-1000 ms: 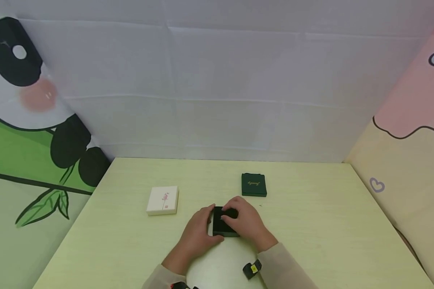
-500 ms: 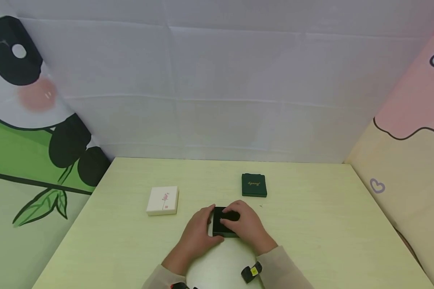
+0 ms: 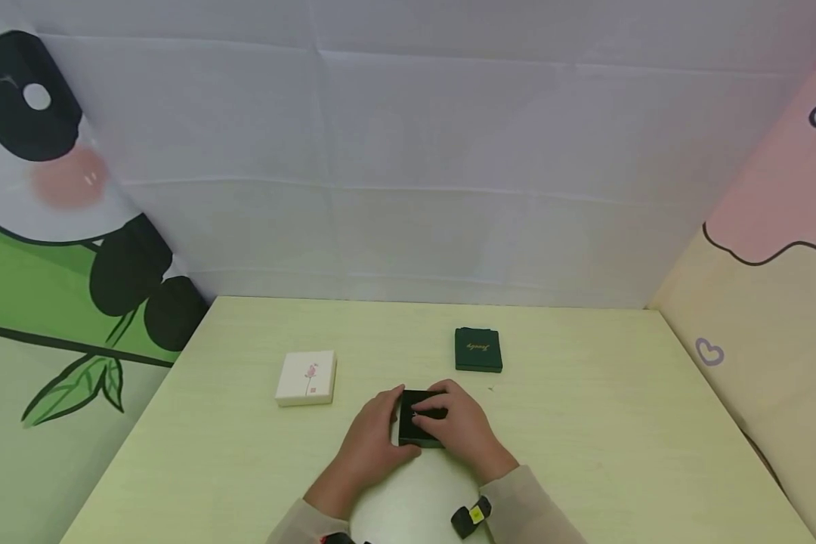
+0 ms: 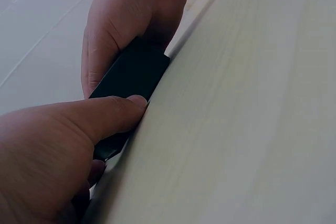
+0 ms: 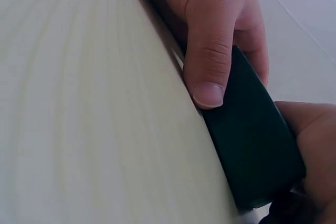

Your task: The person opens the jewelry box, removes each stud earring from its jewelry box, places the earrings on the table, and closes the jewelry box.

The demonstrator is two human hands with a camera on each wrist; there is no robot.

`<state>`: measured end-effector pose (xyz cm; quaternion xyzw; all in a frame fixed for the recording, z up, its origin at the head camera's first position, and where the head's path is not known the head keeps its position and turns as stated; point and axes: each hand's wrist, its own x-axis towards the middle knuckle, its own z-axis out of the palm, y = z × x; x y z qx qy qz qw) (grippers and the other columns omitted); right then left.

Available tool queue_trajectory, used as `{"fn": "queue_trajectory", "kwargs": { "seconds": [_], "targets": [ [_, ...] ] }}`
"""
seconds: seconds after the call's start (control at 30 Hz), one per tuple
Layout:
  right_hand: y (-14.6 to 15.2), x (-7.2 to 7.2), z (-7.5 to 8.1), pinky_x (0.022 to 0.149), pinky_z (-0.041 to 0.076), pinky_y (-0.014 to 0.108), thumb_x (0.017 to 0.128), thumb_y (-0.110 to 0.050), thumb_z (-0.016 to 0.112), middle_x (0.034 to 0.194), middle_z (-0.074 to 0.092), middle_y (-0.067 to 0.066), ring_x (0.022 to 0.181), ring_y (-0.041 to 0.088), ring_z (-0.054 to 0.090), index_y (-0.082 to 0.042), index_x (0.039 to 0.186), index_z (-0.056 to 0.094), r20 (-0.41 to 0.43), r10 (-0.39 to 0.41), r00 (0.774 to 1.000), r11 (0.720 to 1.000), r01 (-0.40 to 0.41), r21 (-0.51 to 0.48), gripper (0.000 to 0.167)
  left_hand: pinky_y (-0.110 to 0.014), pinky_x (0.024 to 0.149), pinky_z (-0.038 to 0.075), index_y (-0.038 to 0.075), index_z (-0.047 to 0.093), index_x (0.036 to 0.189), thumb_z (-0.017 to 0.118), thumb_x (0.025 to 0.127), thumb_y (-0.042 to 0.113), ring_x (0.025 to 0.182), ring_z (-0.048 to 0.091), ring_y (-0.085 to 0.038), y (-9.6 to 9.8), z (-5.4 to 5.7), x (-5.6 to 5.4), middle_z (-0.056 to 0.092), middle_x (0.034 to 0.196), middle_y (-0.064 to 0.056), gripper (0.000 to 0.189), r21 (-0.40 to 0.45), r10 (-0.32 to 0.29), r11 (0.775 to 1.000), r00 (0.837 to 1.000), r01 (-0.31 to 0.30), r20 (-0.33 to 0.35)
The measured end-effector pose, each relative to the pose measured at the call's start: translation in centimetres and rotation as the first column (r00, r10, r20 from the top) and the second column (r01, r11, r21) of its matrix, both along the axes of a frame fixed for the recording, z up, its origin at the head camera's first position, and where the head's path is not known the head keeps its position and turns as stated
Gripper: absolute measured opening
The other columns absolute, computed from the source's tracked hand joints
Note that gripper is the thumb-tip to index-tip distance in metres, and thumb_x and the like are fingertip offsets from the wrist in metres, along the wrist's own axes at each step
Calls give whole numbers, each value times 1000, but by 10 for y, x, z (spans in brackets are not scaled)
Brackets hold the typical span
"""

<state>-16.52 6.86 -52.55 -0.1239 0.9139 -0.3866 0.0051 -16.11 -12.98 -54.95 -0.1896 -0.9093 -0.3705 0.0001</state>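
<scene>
A small dark green box [image 3: 421,440] with a black inside lies lidless before me on the table. My left hand [image 3: 374,438] grips it from the left, thumb along the front side and fingers round the far side. In the left wrist view the left thumb [image 4: 113,113] lies across the box's green side wall [image 4: 131,74]. My right hand [image 3: 465,427] is over the box's right half, index finger and thumb bent toward each other above the black inside. A tiny bright speck shows near their tips; whether they pinch it is too small to tell.
A dark green lid-like square [image 3: 478,350] with gold lettering lies behind the box, to the right. To the left stands a flat white box [image 3: 306,378] with a pink flower print. The pale table [image 3: 585,423] ends at a white cloth backdrop [image 3: 435,151].
My right hand has shifted slightly toward me and left, its index finger coming nearer the thumb. The left hand keeps its grip and the box stays nearly in place.
</scene>
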Motion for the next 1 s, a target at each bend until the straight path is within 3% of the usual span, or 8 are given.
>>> {"fn": "queue_trajectory", "kwargs": {
  "seconds": [0.47, 1.0],
  "targets": [
    [-5, 7, -3, 98, 49, 48, 91, -30, 80, 126, 60, -1, 117, 25, 59, -29, 95, 83, 3, -6, 1000, 1000, 6, -27, 5, -51, 107, 42, 5, 41, 154, 91, 76, 35, 131, 51, -33, -7, -1, 6, 53, 146, -15, 97, -2, -19, 1000, 1000, 19, -3],
    [-4, 8, -2, 101, 47, 50, 94, -28, 78, 123, 60, -5, 117, 24, 59, -30, 86, 74, 36, -14, 999, 998, 17, -67, 8, -52, 108, 41, 4, 41, 154, 91, 76, 32, 133, 50, -35, -6, 4, 9, 52, 146, -15, 96, 9, -15, 1000, 1000, 15, 6]
  ]
}}
